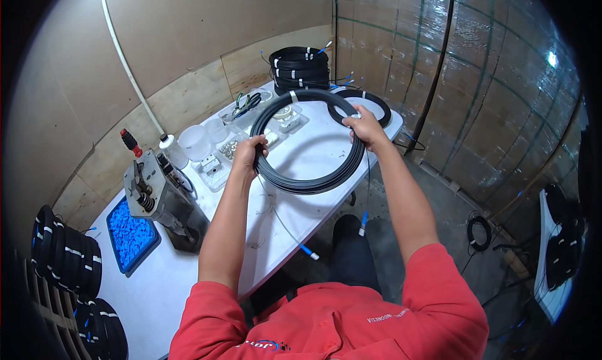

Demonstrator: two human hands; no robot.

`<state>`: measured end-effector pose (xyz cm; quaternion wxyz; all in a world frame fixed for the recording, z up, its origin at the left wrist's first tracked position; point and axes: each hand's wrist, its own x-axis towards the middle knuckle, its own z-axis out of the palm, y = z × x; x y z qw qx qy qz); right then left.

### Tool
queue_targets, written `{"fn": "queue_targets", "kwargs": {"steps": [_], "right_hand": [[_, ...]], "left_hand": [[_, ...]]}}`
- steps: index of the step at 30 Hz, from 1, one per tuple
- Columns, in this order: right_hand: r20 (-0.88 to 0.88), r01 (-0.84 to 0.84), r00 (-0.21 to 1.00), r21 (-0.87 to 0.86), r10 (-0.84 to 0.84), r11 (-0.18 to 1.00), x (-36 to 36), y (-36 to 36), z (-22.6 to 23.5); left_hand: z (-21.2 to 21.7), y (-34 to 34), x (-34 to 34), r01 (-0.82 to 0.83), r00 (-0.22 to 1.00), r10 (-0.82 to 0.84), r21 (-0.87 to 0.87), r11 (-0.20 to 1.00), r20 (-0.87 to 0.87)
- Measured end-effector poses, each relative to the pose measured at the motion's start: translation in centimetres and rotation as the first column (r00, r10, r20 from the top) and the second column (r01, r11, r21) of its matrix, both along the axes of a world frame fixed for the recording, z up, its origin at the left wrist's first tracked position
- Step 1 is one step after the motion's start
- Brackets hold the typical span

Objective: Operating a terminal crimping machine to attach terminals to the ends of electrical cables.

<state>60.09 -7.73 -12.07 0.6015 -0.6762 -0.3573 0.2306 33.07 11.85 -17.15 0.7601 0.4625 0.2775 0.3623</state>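
The large black coil of cable has a smooth, slightly glossy plastic sheath, bound at the top by a band of white tape. The white rectangular tabletop looks like matt, faintly textured plastic. The grey bench machine is dull bare metal with a red plastic knob. Blue connector pieces in the shallow blue tray are shiny plastic. Clear plastic containers look frosted. The walls are rough, unfinished plywood panels (the right-hand side is covered in wrinkled, reflective clear film). The red sleeves are soft matt cloth.
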Motion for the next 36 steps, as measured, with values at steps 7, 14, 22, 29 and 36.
{"fn": "queue_targets", "kwargs": {"steps": [7,14,22,29,36], "right_hand": [[0.157,0.146,0.982,-0.281,-0.104,0.948,4.3,1.8,-10.2],[0.719,0.395,0.69,-0.469,0.082,0.79,1.1,2.4,-11.5],[0.742,0.372,0.625,-0.556,0.243,0.743,1.8,2.6,-11.0],[0.749,0.422,0.638,-0.535,0.18,0.732,0.4,3.0,-11.5],[0.738,0.389,0.642,-0.547,0.209,0.741,0.5,2.9,-11.4]], "left_hand": [[-5.5,0.6,2.8,0.062,0.818,0.179,0.393,0.917,-0.546],[-10.6,1.2,3.0,0.364,0.39,0.591,0.708,0.605,-0.706],[-6.7,-1.2,4.0,0.484,0.307,0.553,0.627,0.61,-0.774],[-6.7,-1.0,3.7,0.494,0.276,0.586,0.636,0.593,-0.762],[-7.4,-1.3,3.7,0.478,0.241,0.597,0.629,0.613,-0.765]]}}
